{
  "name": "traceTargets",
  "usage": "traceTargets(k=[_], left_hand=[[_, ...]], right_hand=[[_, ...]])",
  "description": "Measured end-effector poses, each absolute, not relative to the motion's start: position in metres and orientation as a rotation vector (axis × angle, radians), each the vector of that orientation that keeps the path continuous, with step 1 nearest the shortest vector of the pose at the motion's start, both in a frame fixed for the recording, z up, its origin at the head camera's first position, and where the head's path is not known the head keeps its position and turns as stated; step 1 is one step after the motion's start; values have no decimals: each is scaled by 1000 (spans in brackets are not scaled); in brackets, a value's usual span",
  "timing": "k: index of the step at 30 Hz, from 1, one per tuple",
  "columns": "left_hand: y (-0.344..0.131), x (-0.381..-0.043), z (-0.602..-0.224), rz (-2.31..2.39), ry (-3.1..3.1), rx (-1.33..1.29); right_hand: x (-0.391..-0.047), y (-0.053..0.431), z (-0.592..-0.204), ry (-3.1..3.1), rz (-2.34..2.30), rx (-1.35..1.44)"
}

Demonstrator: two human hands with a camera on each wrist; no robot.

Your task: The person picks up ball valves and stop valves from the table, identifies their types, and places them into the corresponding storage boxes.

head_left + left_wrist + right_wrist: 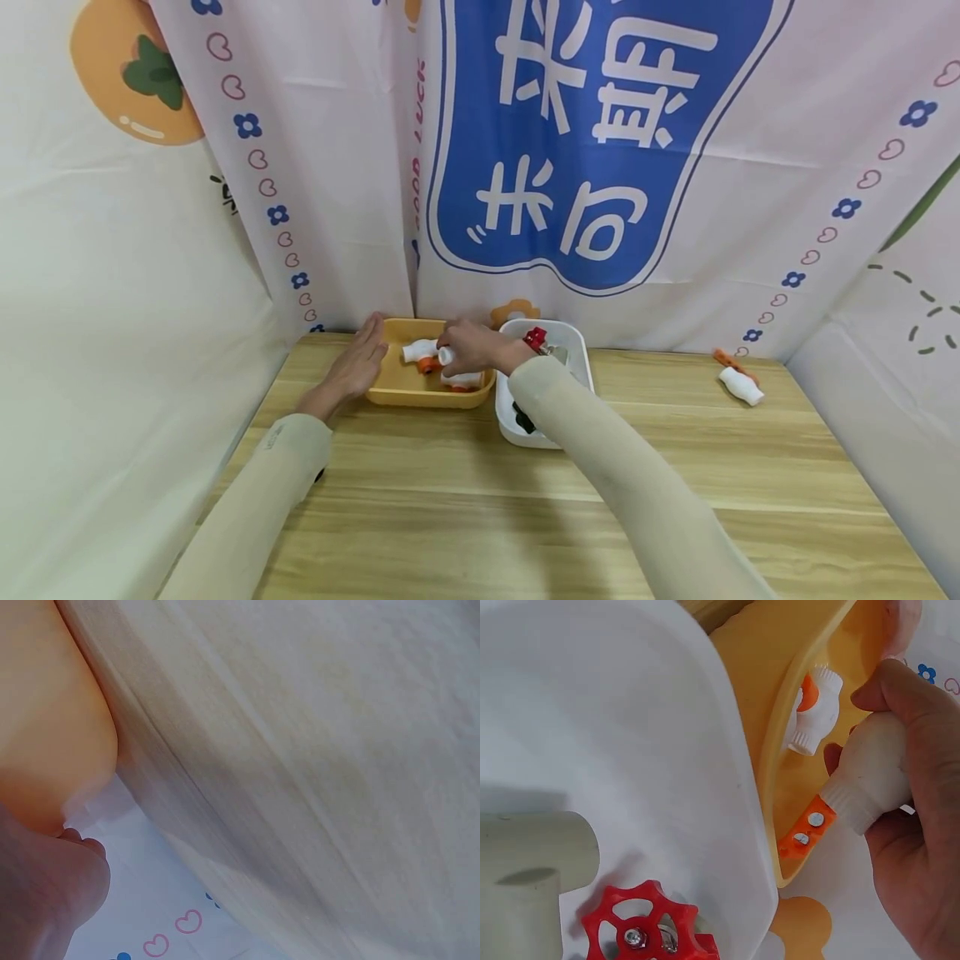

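Note:
My right hand (472, 346) reaches over the yellow tray (427, 398) and grips a white plastic ball valve (874, 761) between thumb and fingers. An orange handle (815, 821) shows beside the valve's lower end in the right wrist view. Inside the tray lie more white valves with orange handles, one of them a valve (420, 349) left of my right hand. My left hand (360, 367) rests with straight fingers along the tray's left end. The left wrist view catches only part of that hand (52, 892) beside the tray wall (52, 712).
A white bin (585, 354) stands against the tray's right end, holding a red handwheel (645, 922), a pale grey pipe fitting (525, 877) and a dark item (522, 419). Far right on the wooden table lies another white valve (741, 387) with an orange handle. Printed cloth hangs behind.

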State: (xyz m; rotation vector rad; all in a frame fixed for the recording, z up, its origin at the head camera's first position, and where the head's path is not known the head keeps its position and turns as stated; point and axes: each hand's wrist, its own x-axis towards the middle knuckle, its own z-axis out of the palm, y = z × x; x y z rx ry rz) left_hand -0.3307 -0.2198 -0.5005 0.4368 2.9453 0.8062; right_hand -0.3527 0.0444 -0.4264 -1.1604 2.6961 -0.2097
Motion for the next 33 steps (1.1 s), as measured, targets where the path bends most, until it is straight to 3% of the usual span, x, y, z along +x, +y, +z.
traceTargets(k=[18, 33], left_hand=[[-221, -332, -502, 801, 2965, 454], [-222, -334, -503, 797, 2961, 489]], right_hand=[[-352, 51, -420, 2793, -247, -1111], [-353, 99, -408, 2869, -177, -1077]])
